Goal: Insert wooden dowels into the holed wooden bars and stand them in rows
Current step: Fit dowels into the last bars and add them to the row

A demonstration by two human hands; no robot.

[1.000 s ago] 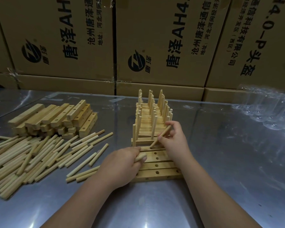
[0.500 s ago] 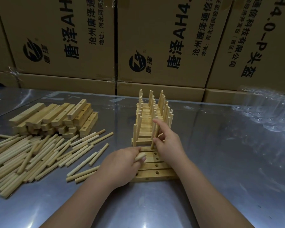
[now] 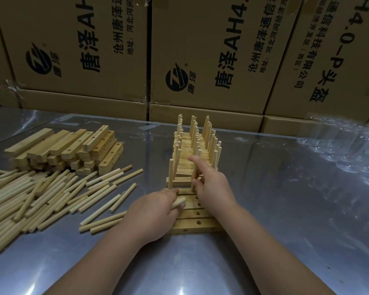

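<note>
Seating the dowel (image 3: 193, 179) | held tilted a second ago, it now stands upright in the front bar (image 3: 180, 183) | our right hand (image 3: 211, 188) pinches it, forefinger on top | our left hand (image 3: 156, 211) clutches spare dowels (image 3: 178, 202) | we judge the next hole due.

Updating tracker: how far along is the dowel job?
Done: long row of doweled bars. In hand: right hand pinches an upright dowel at the row's front; left hand grips a spare dowel. Remaining: empty bars in front, bar stack and loose dowels.
</note>
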